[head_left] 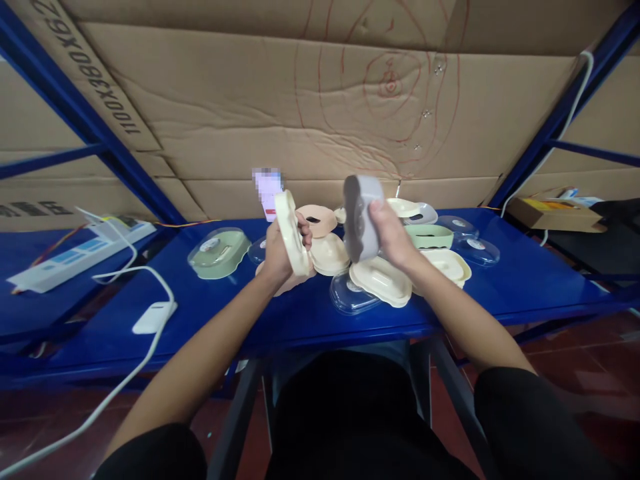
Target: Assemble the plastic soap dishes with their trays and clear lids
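Observation:
My left hand [283, 247] is closed round a cream plastic lid [293, 233], held on edge above the blue shelf [225, 307]. My right hand [393, 230] grips a grey plastic box [359, 217], also upright, a short gap to the right of the lid. Below and behind both hands lies a heap of similar pieces: cream lids [380, 280], a beige part with a hole [317, 219], a clear cover [350, 297] and a green box [429, 235].
A green box with a clear cover [219, 252] sits left of the heap. A white power strip [85, 250] and a white adapter [153, 317] with cables lie at the left. Cardboard [325, 100] lines the back. A cardboard box [555, 212] stands at the right.

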A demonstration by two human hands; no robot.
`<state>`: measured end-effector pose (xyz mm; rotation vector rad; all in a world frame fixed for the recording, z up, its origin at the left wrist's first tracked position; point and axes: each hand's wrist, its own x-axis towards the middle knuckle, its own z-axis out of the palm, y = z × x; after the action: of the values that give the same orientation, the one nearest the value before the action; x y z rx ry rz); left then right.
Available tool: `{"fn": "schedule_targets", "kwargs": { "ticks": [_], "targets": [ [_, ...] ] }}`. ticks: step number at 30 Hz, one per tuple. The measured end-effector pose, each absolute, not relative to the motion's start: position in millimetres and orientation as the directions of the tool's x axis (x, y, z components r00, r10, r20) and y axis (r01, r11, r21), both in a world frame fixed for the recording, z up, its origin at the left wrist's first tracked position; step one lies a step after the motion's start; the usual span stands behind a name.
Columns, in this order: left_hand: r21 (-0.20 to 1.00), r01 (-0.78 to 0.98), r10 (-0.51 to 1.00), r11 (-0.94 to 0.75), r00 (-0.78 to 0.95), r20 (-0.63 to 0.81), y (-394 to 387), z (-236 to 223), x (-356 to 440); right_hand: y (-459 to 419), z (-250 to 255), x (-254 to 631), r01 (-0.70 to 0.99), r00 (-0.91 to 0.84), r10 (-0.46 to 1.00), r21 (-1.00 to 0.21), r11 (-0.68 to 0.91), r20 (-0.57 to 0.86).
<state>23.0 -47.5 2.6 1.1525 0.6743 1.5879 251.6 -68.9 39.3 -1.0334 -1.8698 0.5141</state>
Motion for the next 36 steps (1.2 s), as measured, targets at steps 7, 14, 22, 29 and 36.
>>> {"fn": "schedule_targets", "kwargs": {
  "ticks": [7,14,22,29,36],
  "targets": [
    [0.856,-0.178,0.870,-0.485,-0.195,0.453,-54,12,68,-94,19,214,0.153,-0.222,0.795,-0.785,0.600,0.564],
    [0.797,-0.062,0.796,-0.601,-0.137,0.589,-46,0,70,-83,9,218,0.090,-0.202,0.817,-0.820,0.565,0.541],
    [0.765,0.087,0.754,-0.638,-0.134,0.643,-45,-11,60,-88,3,216,0.090,-0.226,0.811,-0.818,0.569,0.539],
    [0.678,0.267,0.691,-0.685,-0.058,0.720,-47,-15,56,-85,2,219,0.116,-0.196,0.814,-0.811,0.573,0.547],
    [0.703,0.247,0.711,-0.667,-0.071,0.699,-48,-22,59,-83,0,219,0.128,-0.180,0.823,-0.817,0.563,0.539]
  ]
}}
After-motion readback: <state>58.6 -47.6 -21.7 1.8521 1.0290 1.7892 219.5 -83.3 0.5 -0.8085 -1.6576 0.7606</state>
